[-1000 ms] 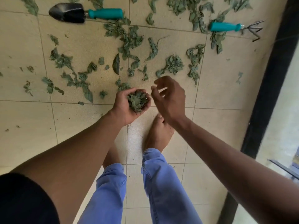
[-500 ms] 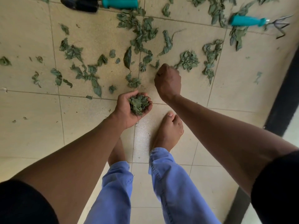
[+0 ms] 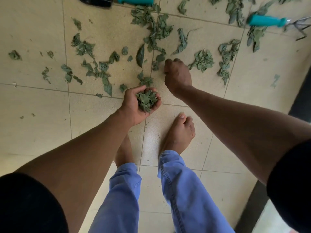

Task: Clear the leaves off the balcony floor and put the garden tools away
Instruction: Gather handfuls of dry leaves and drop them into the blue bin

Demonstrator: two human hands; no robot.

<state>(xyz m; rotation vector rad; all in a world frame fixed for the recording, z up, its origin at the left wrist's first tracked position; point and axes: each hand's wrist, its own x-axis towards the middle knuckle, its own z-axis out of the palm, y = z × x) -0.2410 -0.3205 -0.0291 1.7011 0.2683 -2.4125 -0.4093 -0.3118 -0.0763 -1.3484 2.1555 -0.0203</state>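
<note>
Far left: black sleeve point(image 3: 28, 204) at lower corner; tiled floor point(image 3: 33, 101), beige, grout lines visible. Scattered leaves point(image 3: 87, 49) spread across upper floor, loose and crumpled, thinner toward left edge. Single small leaf point(image 3: 14, 55) lying apart near left margin.

Upper left of centre: trowel point(image 3: 134, 0) lying flat at top edge, teal handle visible, dark blade cut off by frame.

Centre: left hand point(image 3: 134, 106) cupped palm-up, fingers curled round a handful of leaves point(image 3: 146, 100), held above floor. Below: bare left foot point(image 3: 124, 150) partly hidden behind left forearm; blue trouser legs point(image 3: 121, 199) running down to bottom edge.

Right of centre: right hand point(image 3: 176, 73) lowered to floor among leaves, back of hand toward camera, fingers curled under. Contents of grip hidden; cannot tell whether pinching a leaf. Leaf clump point(image 3: 202, 60) just beside right hand, on its right. Bare right foot point(image 3: 180, 133) flat on tile below.

Upper right: hand rake point(image 3: 269, 21) lying on floor, teal handle, metal prongs pointing toward right edge, leaves under and beside handle. Further leaf strip point(image 3: 226, 59) between clump and rake.

Far right: dark door frame point(image 3: 301, 98) along floor edge; second black sleeve point(image 3: 292, 187) at lower right.
</note>
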